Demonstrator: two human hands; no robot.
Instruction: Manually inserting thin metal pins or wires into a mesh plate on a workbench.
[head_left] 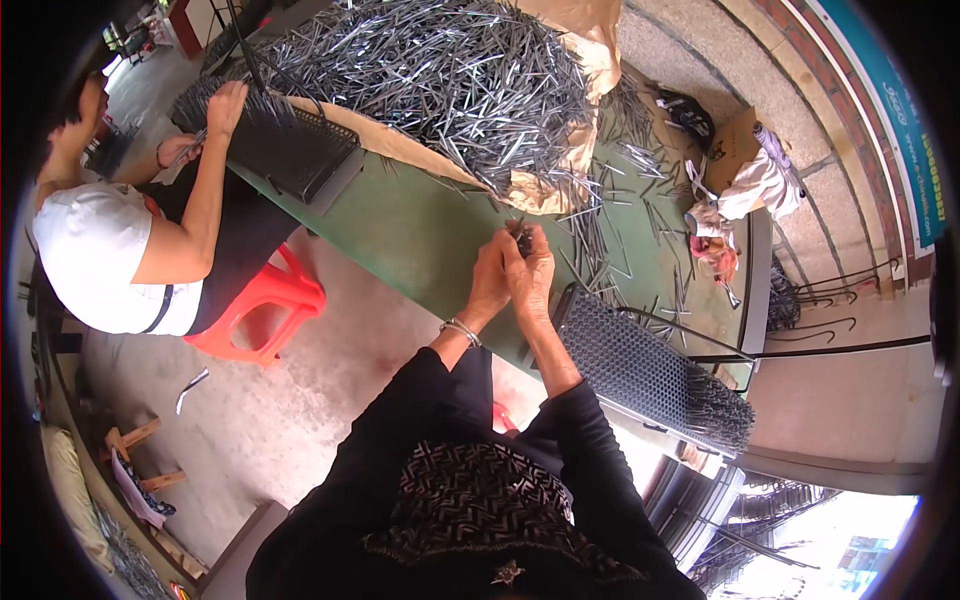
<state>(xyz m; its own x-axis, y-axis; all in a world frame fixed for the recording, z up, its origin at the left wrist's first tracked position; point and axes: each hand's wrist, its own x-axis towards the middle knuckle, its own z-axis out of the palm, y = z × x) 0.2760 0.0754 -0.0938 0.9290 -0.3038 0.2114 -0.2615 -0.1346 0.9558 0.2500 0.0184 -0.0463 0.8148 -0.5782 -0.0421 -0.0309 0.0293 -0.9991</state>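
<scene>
My left hand [489, 275] and my right hand [532, 272] meet in front of me over the green tabletop [420, 235]. Between their closed fingers is a small bundle of thin dark rods [519, 236], mostly covered by the fingers. A large heap of the same dark, shiny rods [440, 85] lies on brown paper [592, 50] just beyond my hands. To the right of my right forearm is a dark rack full of small holes [625, 350], with rods standing upright in its far right end [720, 410].
A co-worker in a white top [100, 255] sits at left on a red stool [270, 310], holding rods beside another dark rack [285, 155]. Loose rods [590, 240] are scattered right of the heap. A cardboard box [733, 145] and crumpled cloth [762, 185] lie at far right.
</scene>
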